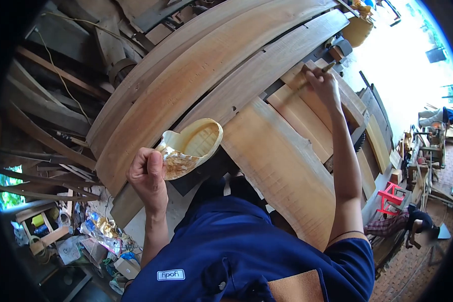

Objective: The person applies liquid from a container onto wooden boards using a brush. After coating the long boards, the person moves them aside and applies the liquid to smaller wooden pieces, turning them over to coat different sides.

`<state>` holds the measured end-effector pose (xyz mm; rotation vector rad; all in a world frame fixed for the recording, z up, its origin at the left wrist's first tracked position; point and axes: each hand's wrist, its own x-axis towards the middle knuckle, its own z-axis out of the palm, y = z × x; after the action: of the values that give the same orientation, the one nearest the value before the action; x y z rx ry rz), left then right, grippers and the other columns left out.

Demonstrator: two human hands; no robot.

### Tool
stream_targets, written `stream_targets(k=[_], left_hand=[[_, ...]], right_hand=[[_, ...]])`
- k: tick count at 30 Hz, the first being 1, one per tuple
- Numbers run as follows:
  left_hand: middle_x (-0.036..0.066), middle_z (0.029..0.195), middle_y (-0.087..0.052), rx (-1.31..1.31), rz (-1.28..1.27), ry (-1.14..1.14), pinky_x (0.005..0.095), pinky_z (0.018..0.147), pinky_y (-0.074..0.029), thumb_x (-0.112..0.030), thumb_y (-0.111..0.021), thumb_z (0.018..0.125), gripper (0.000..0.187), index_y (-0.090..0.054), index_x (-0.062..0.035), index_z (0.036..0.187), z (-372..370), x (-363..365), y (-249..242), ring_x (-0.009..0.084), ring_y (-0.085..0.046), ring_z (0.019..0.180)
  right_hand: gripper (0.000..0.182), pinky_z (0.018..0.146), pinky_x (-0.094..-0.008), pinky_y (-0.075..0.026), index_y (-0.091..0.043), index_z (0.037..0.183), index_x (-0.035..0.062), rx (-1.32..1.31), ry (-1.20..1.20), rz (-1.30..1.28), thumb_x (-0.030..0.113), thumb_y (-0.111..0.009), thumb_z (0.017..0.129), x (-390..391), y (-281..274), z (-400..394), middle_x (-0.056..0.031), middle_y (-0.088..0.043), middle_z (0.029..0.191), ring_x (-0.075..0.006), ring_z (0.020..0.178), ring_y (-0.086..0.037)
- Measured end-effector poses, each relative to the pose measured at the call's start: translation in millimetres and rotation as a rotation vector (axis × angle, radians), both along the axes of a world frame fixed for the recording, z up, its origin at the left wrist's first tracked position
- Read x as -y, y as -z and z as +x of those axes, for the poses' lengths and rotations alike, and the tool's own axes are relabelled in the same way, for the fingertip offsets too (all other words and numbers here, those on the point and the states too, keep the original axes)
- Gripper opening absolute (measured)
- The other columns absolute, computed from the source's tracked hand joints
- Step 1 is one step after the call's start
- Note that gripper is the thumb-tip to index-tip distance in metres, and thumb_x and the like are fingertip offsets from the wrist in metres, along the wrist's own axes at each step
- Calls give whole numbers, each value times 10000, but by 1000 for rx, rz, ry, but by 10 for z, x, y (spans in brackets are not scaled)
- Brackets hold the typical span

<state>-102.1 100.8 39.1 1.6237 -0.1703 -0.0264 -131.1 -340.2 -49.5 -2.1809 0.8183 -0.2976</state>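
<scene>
left hand [148, 176], grip pinched on the rim of a stained cream container [195, 143], held up in front of the body; right hand [323, 86], grip closed round a slim stick-like tool [329, 66], blurred, above the pale planks [296, 118].

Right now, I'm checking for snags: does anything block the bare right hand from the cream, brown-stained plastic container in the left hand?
Nothing visible stands between the right hand and the container; brown wooden boards lie below the gap.

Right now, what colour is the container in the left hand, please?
The container is pale yellow, brown-stained outside: head view.
</scene>
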Motion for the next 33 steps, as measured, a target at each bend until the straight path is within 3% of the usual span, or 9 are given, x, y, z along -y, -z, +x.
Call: stream_targets(k=[3,6,7,9,13,16,20,28,33], left_hand=[[-50,594,-425,-9,-23,-63,179,474,-246,-251,-607,917,308,-506,-50,706,-46,3,-18,12,-346,526],[-50,594,-422,-25,-33,-80,179,477,-251,-250,-606,917,307,-504,-51,707,-71,-40,-19,15,-347,527],[-50,597,-421,-27,-26,-80,178,478,-254,-252,-606,917,307,-503,-52,708,-72,-60,-9,15,-347,529],[-50,599,-420,-31,-30,-78,177,479,-256,-253,-605,917,307,-502,-53,709,-57,-84,15,15,-347,531],[-51,607,-419,-50,-40,-82,173,479,-255,-257,-604,917,309,-498,-57,708,-17,-93,47,13,-345,534],[-53,614,-420,-57,-60,-89,170,480,-256,-256,-605,916,309,-496,-59,706,-12,-55,15,12,-344,537],[-54,620,-425,-43,-47,-99,169,479,-258,-251,-605,917,309,-492,-61,702,-55,-55,-16,11,-346,543],[-45,607,-389,50,67,-211,183,476,-281,-250,-580,925,322,-469,-72,681,-481,-151,-245,37,-350,507],[-42,614,-388,80,145,-255,188,466,-270,-279,-575,929,358,-451,-76,661,-770,-287,-228,40,-345,502]], right_hand=[[232,651,-308,-485,-699,890,64,221,-31,-172,275,-653,806,116,380,327,-69,-664,710,-152,669,-622],[193,656,-300,-486,-699,884,66,181,69,-103,238,-649,813,221,460,169,-53,-662,721,-144,657,-611],[173,651,-282,-477,-697,868,60,225,-19,-183,217,-642,821,236,421,47,-43,-656,721,-119,649,-595],[176,620,-241,-450,-697,858,59,58,40,-139,223,-645,823,275,224,-363,-21,-654,719,-69,651,-564],[178,626,-336,-494,-690,854,60,-99,150,-345,215,-629,793,442,-141,-1155,-77,-655,674,-176,622,-626],[210,624,-351,-497,-687,860,55,-155,173,-326,238,-629,774,528,-399,-1523,-106,-653,679,-192,619,-631],[233,623,-338,-498,-685,855,50,-269,171,-379,261,-627,776,546,-371,-1242,-107,-644,663,-184,615,-632],[218,590,-234,-469,-690,864,20,368,15,188,232,-660,825,566,607,117,-29,-649,704,-72,631,-596],[252,621,-223,-470,-701,942,30,187,-51,-96,254,-679,828,451,416,-189,-45,-680,753,-74,650,-605]])
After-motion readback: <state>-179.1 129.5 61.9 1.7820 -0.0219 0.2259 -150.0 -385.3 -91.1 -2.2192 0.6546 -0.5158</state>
